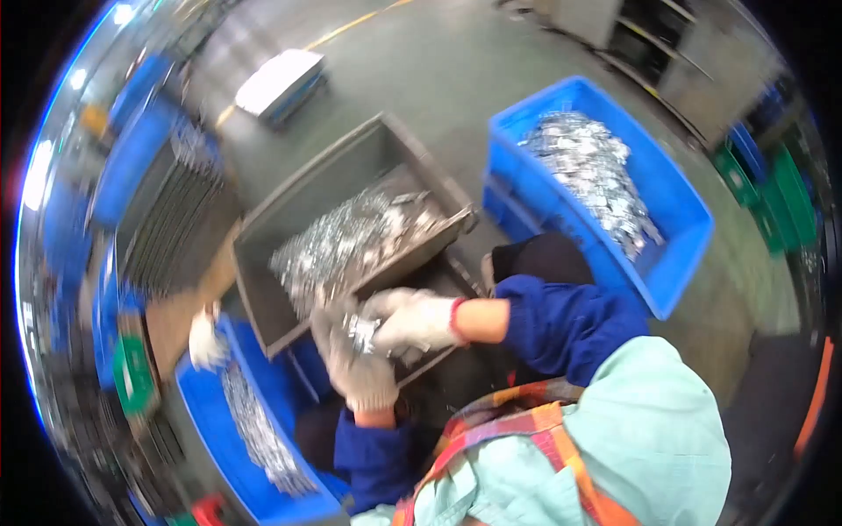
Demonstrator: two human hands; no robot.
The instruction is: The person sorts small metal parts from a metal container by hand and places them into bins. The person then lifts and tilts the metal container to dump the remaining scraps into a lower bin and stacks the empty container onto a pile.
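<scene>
Both my hands wear pale knit gloves and meet above the near edge of a grey metal bin (303,191). My left hand (349,361) curls around a small cluster of shiny metal pieces (361,331). From the right, my right hand (414,319) closes on the same cluster, with its fingertips partly hidden. Blur hides the exact shape of the pieces. Inside the grey bin lies a heap of similar silvery parts (351,237), just beyond my hands.
A blue tub (680,263) of metal pieces stands at the right. At the lower left, another blue tub (206,430) holds more pieces, with a white glove (207,342) at its rim. A white-topped cart (281,81) stands farther off. Green crates (785,206) stand far right.
</scene>
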